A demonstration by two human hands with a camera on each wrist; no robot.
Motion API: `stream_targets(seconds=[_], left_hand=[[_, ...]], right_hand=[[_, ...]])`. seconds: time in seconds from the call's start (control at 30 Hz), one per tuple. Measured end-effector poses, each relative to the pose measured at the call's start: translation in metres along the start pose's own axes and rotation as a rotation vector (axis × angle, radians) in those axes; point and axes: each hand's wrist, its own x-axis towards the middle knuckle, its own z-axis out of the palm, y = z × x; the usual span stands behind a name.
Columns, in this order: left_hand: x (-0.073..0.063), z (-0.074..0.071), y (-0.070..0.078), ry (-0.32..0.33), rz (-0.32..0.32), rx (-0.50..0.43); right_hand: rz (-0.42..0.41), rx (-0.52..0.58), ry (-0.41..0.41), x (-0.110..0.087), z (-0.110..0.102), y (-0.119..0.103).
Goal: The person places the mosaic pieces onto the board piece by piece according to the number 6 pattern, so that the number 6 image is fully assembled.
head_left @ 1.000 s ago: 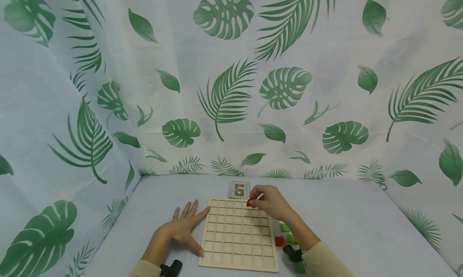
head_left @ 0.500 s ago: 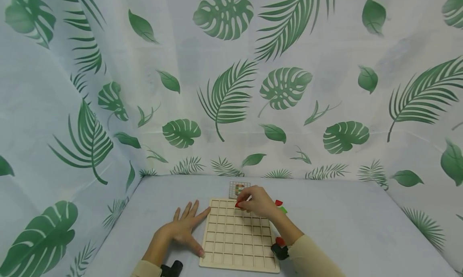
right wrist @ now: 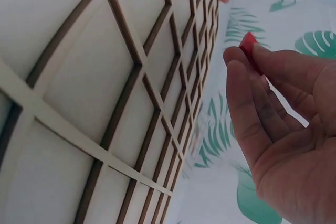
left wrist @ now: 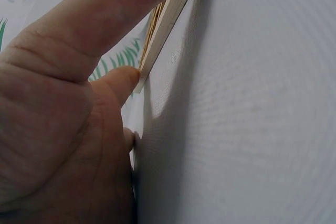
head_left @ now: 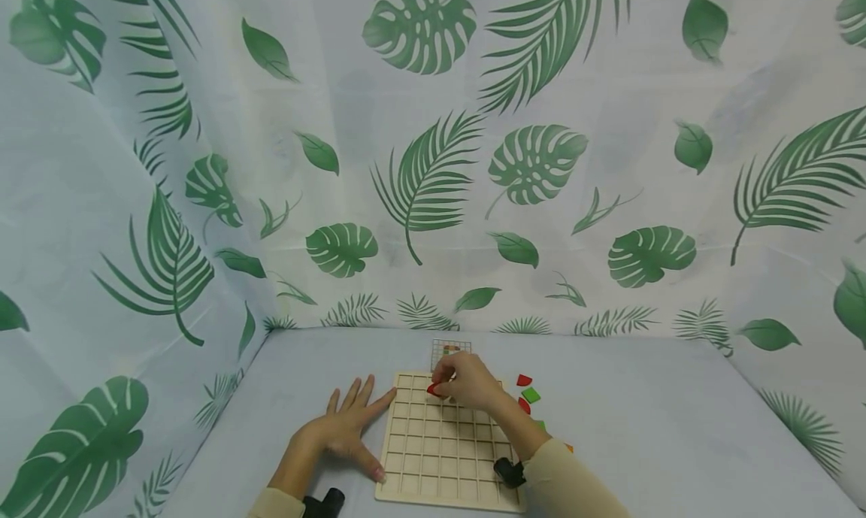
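A wooden grid board lies flat on the table, its cells bare where they show. My left hand is spread along its left side, with thumb and index fingertip touching the edge. In the left wrist view, the board's edge meets these fingertips. Over the board's far rows, my right hand pinches a small red tile with a rounded side between thumb and fingers. The right wrist view shows this red tile raised off the grid. A pattern card behind the board is partly hidden by the right hand.
Right of the board lie loose tiles, among them a red one, a green one and an orange one, partly hidden by the right arm. Black wrist cameras sit on both wrists. A leaf-print curtain closes the back.
My right hand has moved left with the red tile, from the board's far right part to left of its middle. More loose tiles show now. The left hand stays in place.
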Motion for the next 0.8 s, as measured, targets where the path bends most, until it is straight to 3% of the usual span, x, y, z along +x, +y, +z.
stream_targets(seconds=[0.23, 0.8], left_hand=[[-0.001, -0.001, 0.001, -0.001, -0.005, -0.016], [-0.001, -0.002, 0.004, 0.007, -0.016, -0.018]], right_hand=[[0.015, -0.11, 0.016, 0.005, 0.006, 0.006], [0.007, -0.192, 0.007, 0.002, 0.013, 0.003]])
